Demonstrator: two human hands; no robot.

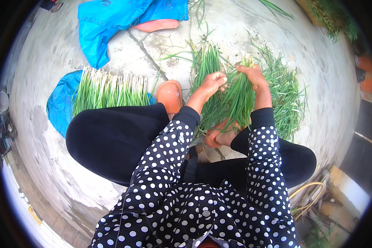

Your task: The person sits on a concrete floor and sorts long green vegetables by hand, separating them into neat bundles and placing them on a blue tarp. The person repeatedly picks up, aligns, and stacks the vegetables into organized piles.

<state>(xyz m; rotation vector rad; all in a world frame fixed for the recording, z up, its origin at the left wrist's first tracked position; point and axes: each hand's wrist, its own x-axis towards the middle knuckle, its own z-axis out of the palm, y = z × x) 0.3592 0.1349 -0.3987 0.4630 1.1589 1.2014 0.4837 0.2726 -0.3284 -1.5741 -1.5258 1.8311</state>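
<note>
My right hand (253, 75) grips a bunch of garlic chives (240, 99) just below its pale cut ends, and the green leaves hang down towards my shoe. Left of the bunch, my left hand (211, 84) is raised with its fingers curled and the thumb near the forefinger. Whether it pinches a thin strand is too small to tell. Behind that hand lies a pile of chives (206, 60) with its stem ends pointing away from me. More loose chives (283, 93) spread over the ground to the right of my right hand.
Trimmed chives (111, 91) stand in a neat row on a blue plastic sheet (60, 99) at left, partly behind my knee. A blue sack (117, 21) lies at the far left on cracked concrete (148, 49). My orange shoes (170, 96) flank the work. A yellow hose (310, 186) curls at lower right.
</note>
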